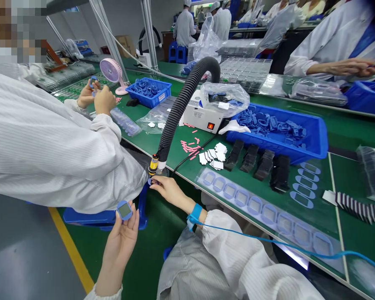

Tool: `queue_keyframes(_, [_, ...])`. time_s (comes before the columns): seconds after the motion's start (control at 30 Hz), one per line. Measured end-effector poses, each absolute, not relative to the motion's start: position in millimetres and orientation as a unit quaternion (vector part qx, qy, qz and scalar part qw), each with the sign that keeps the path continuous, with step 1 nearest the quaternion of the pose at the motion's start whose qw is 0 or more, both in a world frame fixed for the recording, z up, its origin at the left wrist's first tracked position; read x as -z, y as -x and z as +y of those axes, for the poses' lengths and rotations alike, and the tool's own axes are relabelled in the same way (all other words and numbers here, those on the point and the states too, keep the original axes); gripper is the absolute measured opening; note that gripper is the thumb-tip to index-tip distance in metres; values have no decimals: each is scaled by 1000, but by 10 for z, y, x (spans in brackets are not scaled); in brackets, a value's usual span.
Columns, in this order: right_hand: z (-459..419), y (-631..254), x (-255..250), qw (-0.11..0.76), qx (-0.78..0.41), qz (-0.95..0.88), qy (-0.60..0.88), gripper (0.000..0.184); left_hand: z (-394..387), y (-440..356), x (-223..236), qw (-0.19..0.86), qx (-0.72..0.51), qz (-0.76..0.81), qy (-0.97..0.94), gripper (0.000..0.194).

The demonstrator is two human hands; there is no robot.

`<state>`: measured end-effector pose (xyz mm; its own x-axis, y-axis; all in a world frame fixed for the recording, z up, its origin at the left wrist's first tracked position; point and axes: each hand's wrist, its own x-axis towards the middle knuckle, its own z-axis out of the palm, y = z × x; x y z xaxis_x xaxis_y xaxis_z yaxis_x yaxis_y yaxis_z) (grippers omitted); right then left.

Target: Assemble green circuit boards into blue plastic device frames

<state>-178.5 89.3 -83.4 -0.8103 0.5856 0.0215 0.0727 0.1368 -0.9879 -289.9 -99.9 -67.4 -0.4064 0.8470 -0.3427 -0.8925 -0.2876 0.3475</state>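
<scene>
My left hand point(120, 241), low in the view, holds up a small blue-framed display point(124, 211) with a grey-green window, gripped between thumb and fingers. At the table edge, my right hand point(170, 191) is closed in a pinch on a small blue piece point(150, 181); its exact shape is mostly hidden by the fingers. Just above that piece is the end of a black corrugated hose point(178, 116), with a yellow-and-black cylinder point(153, 164) beside it. A blue wrist strap point(195, 214) with a cord is around my right wrist.
A clear strip of blue-rimmed films point(254, 206) lies along the table's front edge. Behind it are black stacks point(264, 163), white squares point(218, 165), pink strips point(190, 148) and a blue bin point(323, 133) of blue frames. A co-worker's sleeve point(65, 141) is close on the left.
</scene>
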Motion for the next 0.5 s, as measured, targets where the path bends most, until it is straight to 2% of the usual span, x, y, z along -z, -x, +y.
queue_keyframes(0.3, [651,1912,1121,197,-842,-445,231,33,-590,3123,658,500,-787,359,50,43])
queue_keyframes(0.5, [523,2016,1201,226,-911,-272,212,33,-283,3285,476,517,-732,443,26,42])
